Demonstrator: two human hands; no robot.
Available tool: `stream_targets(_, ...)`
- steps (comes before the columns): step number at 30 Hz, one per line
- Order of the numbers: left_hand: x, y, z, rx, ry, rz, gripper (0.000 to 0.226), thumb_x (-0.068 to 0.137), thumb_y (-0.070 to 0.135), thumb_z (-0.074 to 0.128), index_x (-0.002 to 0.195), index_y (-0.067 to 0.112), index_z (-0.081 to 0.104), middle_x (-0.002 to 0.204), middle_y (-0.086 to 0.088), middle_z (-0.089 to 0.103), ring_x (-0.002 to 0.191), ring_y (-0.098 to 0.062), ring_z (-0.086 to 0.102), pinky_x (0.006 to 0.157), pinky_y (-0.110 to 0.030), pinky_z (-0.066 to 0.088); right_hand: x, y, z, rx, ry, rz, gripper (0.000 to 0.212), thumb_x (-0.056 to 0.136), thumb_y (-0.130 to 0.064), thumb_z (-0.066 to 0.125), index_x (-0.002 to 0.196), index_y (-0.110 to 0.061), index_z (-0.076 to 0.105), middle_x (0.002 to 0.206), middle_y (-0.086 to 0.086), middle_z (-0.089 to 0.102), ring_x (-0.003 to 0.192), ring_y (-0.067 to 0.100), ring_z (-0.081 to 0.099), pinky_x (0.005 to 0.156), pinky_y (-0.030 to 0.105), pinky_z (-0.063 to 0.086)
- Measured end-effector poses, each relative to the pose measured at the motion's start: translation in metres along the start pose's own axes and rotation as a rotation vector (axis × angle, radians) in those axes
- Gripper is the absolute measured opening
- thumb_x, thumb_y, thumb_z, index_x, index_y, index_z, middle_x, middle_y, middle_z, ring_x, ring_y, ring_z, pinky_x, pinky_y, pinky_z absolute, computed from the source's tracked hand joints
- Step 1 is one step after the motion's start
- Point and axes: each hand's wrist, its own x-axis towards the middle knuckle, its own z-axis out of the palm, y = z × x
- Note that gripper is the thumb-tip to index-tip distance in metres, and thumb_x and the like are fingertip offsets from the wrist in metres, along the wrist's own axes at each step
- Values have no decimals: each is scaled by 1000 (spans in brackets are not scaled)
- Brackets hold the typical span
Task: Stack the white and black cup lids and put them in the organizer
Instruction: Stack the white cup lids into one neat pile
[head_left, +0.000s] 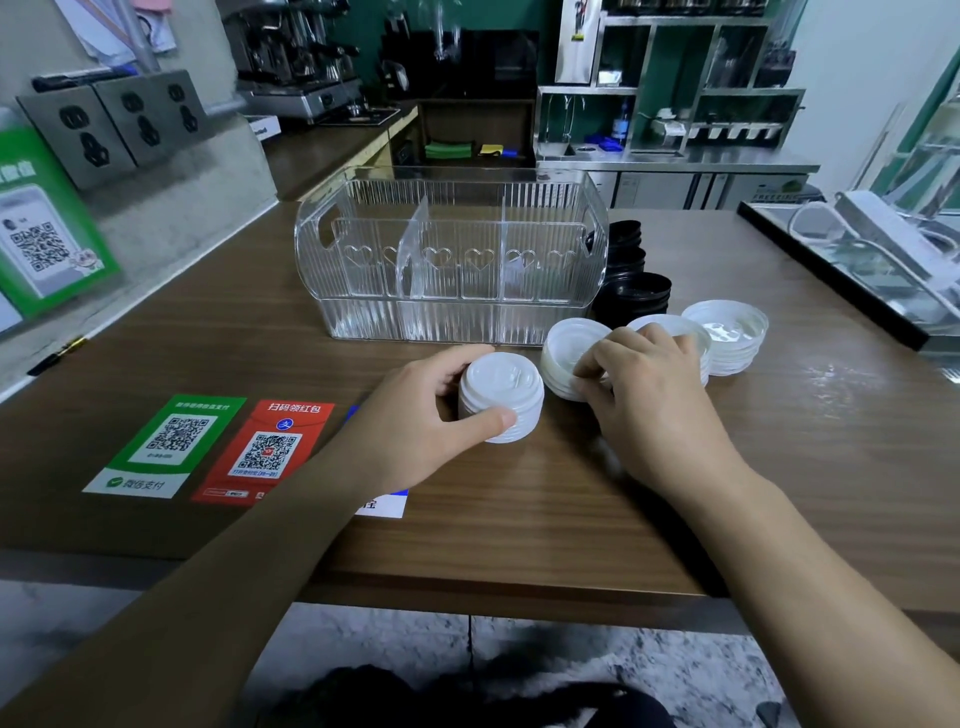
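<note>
Gripping white lid stack (501, 402) mid-frame with left hand (415, 415), steadying it on bench (519, 519); right hand (654, 395) fingers pinching second white stack (569, 358) to merge. Black lids (631, 296) beside empty organizer (447, 260), upper centre.

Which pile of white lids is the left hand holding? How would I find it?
Start at the big clear organizer on the wooden counter. Just in front of its near wall, the left hand grips a stack of white lids. It is the leftmost white pile and the only one standing dome side up; the piles to its right lie hollow side up.
</note>
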Motion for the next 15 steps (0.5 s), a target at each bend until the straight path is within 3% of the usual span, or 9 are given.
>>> stream_targets(7,-2,2,-1,-75,7,0,54,96,21,94,146,24,75,133,22,81,130,2,74,122,-35,55,1,-2,-5,59,-6,36,18,89,-24,89,85,-24,72,90,-8,68,90,28,56,84,45,35)
stream_targets(15,-1,2,-1,-76,8,-27,55,96,23,94,147,25,74,135,21,81,131,2,73,123,-35,54,0,-2,-9,123,11,49,15,91,-18,88,86,-28,78,89,-12,67,88,24,54,84,44,33)
